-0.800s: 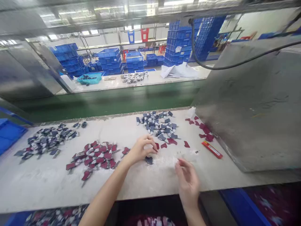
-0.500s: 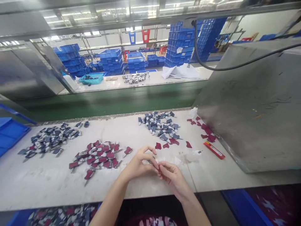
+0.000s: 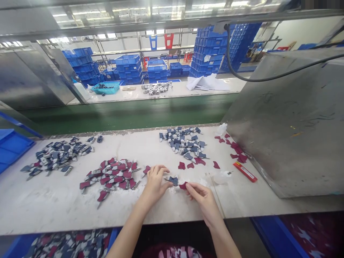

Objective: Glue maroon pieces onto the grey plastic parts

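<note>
Clock positions are read from the dark blue part (image 3: 174, 181) between the hands, with 12 o'clock pointing away from the person. This part, fitted with a thin metal end directed toward 9 o'clock, is located near the front of the pale surface (image 3: 61, 204).

The hands are apart from each other. The left hand (image 3: 156, 182) is at 9 o'clock, its fingers and thumb parted, the thumb just beside the dark blue part; contact cannot be determined. The right hand (image 3: 200, 196) is at 4 o'clock and pinches a maroon piece (image 3: 183, 186) between thumb and fingers. The maroon piece is just beside the dark blue part.

Surrounding items:
- 9 o'clock: a pile of maroon-faced parts (image 3: 115, 175); farther out, toward 10 o'clock, a pile of dark parts (image 3: 57, 154).
- 12 to 1 o'clock: a pile of blue-grey parts (image 3: 184, 141).
- 1 to 2 o'clock: loose maroon pieces (image 3: 199, 161).
- 3 o'clock: a red packet (image 3: 245, 172), lying at a slant near the metal housing (image 3: 290, 143).
- 8 o'clock, below the surface edge: a blue bin (image 3: 114, 237) containing mixed parts.
</note>
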`<state>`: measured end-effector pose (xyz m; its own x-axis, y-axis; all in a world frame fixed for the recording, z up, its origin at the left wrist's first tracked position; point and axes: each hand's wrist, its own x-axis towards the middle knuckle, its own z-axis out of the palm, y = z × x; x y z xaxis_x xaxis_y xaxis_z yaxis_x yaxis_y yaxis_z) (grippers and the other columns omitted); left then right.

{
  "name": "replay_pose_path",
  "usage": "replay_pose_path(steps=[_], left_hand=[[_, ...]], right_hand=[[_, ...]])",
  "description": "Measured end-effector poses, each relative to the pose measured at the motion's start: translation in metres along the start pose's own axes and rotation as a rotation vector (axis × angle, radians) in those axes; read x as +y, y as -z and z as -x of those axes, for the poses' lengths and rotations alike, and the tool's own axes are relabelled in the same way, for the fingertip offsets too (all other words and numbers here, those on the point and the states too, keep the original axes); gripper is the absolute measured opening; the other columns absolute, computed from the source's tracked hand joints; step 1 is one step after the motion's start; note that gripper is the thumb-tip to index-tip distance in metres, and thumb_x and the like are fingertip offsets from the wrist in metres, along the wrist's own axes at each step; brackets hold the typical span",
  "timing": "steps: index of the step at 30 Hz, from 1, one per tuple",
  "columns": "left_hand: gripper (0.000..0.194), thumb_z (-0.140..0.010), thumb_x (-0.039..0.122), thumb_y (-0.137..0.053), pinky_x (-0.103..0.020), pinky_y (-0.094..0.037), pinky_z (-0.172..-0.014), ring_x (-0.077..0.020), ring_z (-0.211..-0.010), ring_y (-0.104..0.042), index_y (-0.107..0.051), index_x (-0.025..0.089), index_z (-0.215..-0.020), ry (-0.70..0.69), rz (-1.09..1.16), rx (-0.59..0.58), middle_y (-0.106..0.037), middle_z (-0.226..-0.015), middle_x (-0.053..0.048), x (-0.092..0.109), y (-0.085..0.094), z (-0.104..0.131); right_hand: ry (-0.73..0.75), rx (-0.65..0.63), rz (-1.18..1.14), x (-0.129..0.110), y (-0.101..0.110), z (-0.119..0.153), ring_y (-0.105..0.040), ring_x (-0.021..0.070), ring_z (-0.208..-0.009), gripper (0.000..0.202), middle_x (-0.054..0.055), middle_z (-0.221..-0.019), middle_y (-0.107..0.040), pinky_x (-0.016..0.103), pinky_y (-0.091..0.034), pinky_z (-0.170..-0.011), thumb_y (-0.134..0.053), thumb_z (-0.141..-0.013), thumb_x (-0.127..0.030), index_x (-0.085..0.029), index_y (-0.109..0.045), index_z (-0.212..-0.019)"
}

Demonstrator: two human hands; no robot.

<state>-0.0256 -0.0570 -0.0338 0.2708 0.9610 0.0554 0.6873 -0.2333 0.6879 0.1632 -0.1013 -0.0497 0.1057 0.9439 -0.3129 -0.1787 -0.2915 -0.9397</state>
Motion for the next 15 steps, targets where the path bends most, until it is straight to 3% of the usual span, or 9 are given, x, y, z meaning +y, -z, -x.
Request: replay_pose_path(steps=[4, 6, 10, 15], left_hand=[[0.015, -0.083, 0.018, -0.073, -0.055, -0.046, -0.098, -0.0340, -0.122, -0.053, -0.069, 0.023, -0.096, -0.121, -0.167, 0.041, -0.063, -0.124, -0.011, -0.007, -0.016, -0.001], [0.011, -0.085, 0.016, -0.070, -0.051, -0.051, -0.094, -0.0315, -0.115, -0.058, -0.067, 0.021, -0.094, -0.184, -0.183, 0.065, -0.067, -0.117, -0.012, -0.009, -0.022, 0.001], [0.013, -0.095, 0.013, -0.053, -0.040, -0.059, -0.078, -0.0251, -0.090, -0.069, -0.062, 0.016, -0.105, -0.208, -0.123, 0.123, -0.072, -0.097, -0.010, -0.007, -0.032, 0.010], [0.017, -0.098, 0.023, -0.050, -0.036, -0.060, -0.077, -0.0232, -0.089, -0.072, -0.061, 0.016, -0.109, -0.174, 0.037, 0.224, -0.074, -0.096, -0.010, 0.003, -0.032, 0.025]], right_hand=[[0.054, 0.106, 0.018, 0.002, -0.006, -0.002, -0.060, 0.0181, -0.061, 0.045, 0.007, -0.068, -0.072, 0.027, -0.050, -0.051, -0.084, -0.057, -0.059, -0.017, -0.079, -0.073], [0.077, 0.156, 0.009, 0.003, -0.013, -0.002, -0.062, 0.0181, -0.059, 0.043, 0.007, -0.067, -0.072, 0.027, -0.052, -0.050, -0.084, -0.057, -0.057, -0.017, -0.079, -0.073], [0.114, 0.250, -0.018, 0.003, -0.026, 0.002, -0.070, 0.0230, -0.067, 0.038, 0.010, -0.074, -0.076, 0.030, -0.057, -0.057, -0.085, -0.058, -0.051, -0.017, -0.077, -0.073], [0.188, 0.314, 0.029, 0.002, -0.030, 0.009, -0.072, 0.0248, -0.071, 0.033, 0.010, -0.076, -0.077, 0.033, -0.060, -0.067, -0.084, -0.061, -0.048, -0.017, -0.077, -0.072]])
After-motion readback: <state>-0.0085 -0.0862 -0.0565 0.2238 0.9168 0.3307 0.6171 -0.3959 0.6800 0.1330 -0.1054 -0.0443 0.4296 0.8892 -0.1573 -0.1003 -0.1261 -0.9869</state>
